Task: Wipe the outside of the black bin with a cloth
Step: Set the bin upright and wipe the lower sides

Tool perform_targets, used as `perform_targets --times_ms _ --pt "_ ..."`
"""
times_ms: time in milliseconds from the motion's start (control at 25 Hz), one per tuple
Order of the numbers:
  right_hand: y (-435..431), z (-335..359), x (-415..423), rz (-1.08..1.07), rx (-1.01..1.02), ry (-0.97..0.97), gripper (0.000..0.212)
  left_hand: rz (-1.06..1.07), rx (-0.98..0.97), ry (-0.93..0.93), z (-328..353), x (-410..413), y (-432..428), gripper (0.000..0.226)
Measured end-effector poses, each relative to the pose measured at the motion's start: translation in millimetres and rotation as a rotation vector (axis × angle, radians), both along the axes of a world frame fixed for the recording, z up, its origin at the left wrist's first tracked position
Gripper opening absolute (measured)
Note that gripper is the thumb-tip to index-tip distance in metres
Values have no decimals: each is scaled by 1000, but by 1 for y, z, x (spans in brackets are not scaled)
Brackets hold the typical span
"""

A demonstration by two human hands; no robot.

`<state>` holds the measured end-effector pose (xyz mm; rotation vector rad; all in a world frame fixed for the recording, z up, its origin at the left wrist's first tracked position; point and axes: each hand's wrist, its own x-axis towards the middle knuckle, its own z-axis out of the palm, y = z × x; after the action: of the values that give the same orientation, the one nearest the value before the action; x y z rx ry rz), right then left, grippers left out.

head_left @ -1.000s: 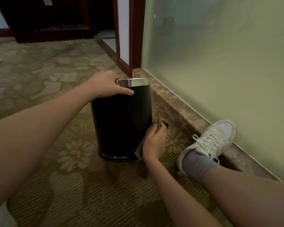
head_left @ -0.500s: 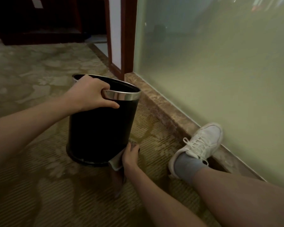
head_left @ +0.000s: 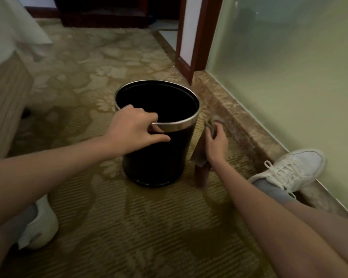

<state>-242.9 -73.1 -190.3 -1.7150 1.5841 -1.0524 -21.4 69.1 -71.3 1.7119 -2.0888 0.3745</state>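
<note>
Black bin [head_left: 157, 155] with silver rim stands upright on patterned carpet [head_left: 129, 217], frame center. Left hand [head_left: 135, 131] grips the near rim, fingers curled over it. Right hand [head_left: 216, 143] clutches grey cloth [head_left: 211, 127] against bin's right side.

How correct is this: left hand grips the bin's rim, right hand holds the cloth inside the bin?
One error. In the head view the left hand grips the rim of the bin, but the right hand holds the cloth outside it, beside its wall.
</note>
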Motion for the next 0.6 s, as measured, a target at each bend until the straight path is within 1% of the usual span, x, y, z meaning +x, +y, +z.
perform_targets --times_ms 40,120,200,240,320,400,480,520,560,600 --pt "0 4 3 32 -72 79 42 -6 -39 -30 -10 -5 11 46" --pt "5 -5 -1 87 -107 217 43 2 -63 -62 -19 -9 26 43" --pt "19 -33 -21 107 -36 377 36 9 -64 -54 -22 -9 27 42" --pt "29 -47 -34 83 9 460 33 11 -71 -53 -22 -11 26 42" --pt "49 -66 -58 31 58 549 34 13 -87 -62 -23 -12 24 43" --pt "56 -78 -67 137 20 714 49 15 -88 -62 -24 -11 24 43" --pt "53 -81 -65 305 18 876 75 16 -81 -57 -24 -12 25 42" --pt "50 -80 -62 352 44 899 85 15 -78 -52 -23 -12 25 42" --pt "47 -82 -59 376 62 891 88 14 -73 -44 -21 -12 25 42" --pt "46 -83 -57 384 64 883 87 16 -68 -36 -20 -13 25 42"
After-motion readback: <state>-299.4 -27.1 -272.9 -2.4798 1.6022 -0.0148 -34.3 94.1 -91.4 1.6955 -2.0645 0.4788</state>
